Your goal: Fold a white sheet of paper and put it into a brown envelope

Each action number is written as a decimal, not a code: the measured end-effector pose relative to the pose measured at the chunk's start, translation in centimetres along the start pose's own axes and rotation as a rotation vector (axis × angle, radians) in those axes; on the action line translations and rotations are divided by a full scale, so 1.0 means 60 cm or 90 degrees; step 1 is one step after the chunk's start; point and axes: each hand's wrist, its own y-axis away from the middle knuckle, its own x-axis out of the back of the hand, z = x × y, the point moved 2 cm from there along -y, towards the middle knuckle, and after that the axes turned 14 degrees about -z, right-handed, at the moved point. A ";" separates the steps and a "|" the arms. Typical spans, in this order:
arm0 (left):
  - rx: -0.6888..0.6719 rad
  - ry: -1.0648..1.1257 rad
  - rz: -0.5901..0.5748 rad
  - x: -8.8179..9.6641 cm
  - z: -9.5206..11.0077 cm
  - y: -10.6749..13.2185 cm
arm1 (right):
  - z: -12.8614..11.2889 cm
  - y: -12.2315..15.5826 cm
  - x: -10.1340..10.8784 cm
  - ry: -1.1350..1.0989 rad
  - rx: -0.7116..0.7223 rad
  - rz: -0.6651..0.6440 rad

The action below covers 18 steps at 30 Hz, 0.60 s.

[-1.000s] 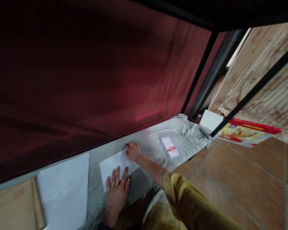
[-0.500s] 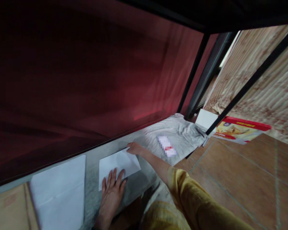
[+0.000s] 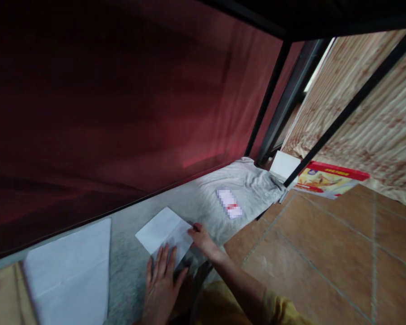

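In the lower middle of the frame, the white paper (image 3: 162, 225) lay on the grey cloth (image 3: 123, 266), now turned so that one corner pointed up, where half a second earlier its long edge had faced the top. Your left hand (image 3: 160, 284) lay flat, fingers spread, on its near part, while your right hand (image 3: 201, 239), shifted down from the far edge, had its fingers curled closed at the right corner, apparently pinching it. That suggested you were reorienting the paper, not lifting it.
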 end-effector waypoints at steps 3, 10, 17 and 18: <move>-0.020 -0.021 -0.025 -0.007 0.004 0.004 | 0.004 0.007 -0.003 0.017 -0.018 0.023; -0.064 -0.074 -0.053 -0.021 -0.011 0.000 | -0.024 0.055 0.016 0.386 0.109 0.095; -0.126 -0.127 -0.078 -0.046 -0.029 0.015 | -0.043 0.024 -0.038 0.692 0.525 -0.114; -0.143 -0.132 -0.075 -0.053 -0.036 0.018 | -0.040 0.010 -0.047 0.730 0.564 -0.142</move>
